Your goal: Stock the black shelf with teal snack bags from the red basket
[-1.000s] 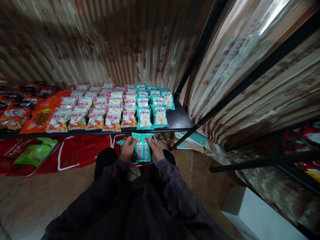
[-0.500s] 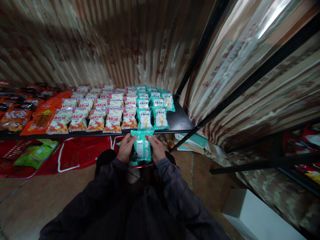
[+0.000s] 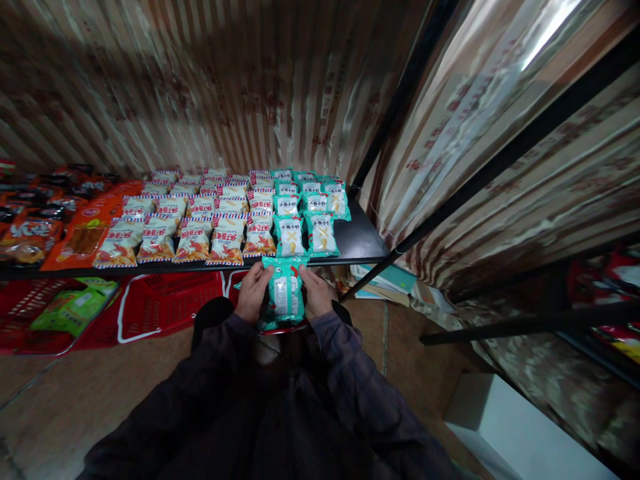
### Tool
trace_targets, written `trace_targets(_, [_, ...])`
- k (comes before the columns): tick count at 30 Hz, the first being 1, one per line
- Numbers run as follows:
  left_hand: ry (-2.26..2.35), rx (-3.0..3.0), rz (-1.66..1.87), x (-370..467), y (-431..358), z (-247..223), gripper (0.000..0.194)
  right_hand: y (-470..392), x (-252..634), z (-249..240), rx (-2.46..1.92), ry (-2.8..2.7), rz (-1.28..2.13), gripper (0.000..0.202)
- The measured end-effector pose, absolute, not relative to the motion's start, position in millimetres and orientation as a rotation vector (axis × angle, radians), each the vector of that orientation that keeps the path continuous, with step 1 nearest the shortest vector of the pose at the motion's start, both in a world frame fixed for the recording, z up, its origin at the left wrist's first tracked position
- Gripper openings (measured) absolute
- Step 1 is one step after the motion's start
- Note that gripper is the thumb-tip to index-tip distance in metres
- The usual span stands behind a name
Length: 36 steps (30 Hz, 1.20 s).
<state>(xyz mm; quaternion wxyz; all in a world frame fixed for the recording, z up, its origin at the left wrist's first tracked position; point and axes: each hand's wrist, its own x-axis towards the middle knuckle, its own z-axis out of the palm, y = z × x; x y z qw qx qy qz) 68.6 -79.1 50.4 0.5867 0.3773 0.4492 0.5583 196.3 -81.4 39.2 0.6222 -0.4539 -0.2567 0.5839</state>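
A teal snack bag is held between my two hands in front of the shelf edge, its printed back panel facing up. My left hand grips its left side near the top, thumb on the front. On the opposite side, my right hand pinches the upper right edge. Beneath it, more teal packaging and a red rim show in part. Just beyond, teal snack bags stand in rows on the black shelf. To their left are rows of white and orange snack bags.
Orange packets fill the shelf's left part. Below are red baskets, one holding a green packet. A black shelf post slants at right, near books on the floor. A white box sits lower right.
The held teal bag has risen very slightly toward the shelf edge, with both hands keeping their grip. The bags on the shelf have stayed in place.
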Motion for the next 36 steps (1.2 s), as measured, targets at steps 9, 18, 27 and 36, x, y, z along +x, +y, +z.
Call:
trace_targets(9, [0.878,0.840,1.128,68.3,-86.3,39.8,0.052,-73.8,200.0,32.3,-1.094,-0.528,1.295,0.045])
trace_targets(18, [0.954,0.816,1.170,69.2,-85.6,43.9,0.052,-76.2,197.3,38.7,-1.062,-0.589,1.327,0.048])
trace_targets(27, [1.021,0.690,1.343,68.6,-65.1,59.1,0.050,-92.1,203.6,39.6,-1.094,-0.699,1.457,0.052])
trace_targets(36, [1.032,0.653,1.367,69.2,-54.3,63.5,0.044,-93.3,199.1,28.8,-0.986,-0.659,1.484,0.049])
